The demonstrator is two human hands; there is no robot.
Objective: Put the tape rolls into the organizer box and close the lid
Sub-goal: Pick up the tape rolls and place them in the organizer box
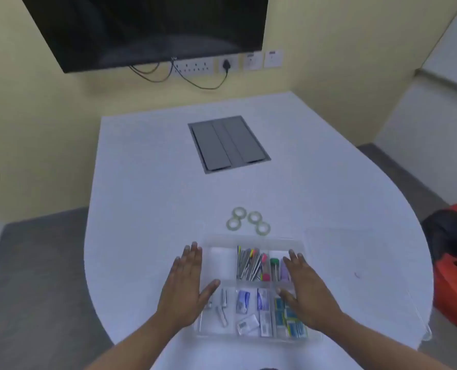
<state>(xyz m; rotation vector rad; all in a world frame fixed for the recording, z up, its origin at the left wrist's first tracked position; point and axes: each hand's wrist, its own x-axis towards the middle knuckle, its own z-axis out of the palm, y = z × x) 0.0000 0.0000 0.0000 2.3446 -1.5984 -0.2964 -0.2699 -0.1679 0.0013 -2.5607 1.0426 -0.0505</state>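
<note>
Both hands are lying flat with fingers spread, gripping nothing. The left hand (186, 285) is resting palm down at the left edge of the clear plastic compartmented organizer box (251, 289), thumb reaching over its lower-left cell. The right hand (303, 291) is lying over the box's right side, covering part of the right-hand cells. The box is sitting in the lower centre of the frame on the white rounded table (147, 209), with no lid over it; its upper-left cell (222, 264) is looking empty. The upper-middle cell is holding pens and markers (248, 265), the lower cells small packets and blue-white boxes (262, 300). The four translucent greenish tape rolls (248, 220) are lying flat on the table just above the box in the frame, clustered, outside it. A transparent lid-like sheet is showing faintly to the right of the box; too washed out to confirm. Grey recessed panel (228, 144) is sitting mid-frame, black wall screen (147, 28) at the top, red and black bag (454, 252) at the right edge.
</note>
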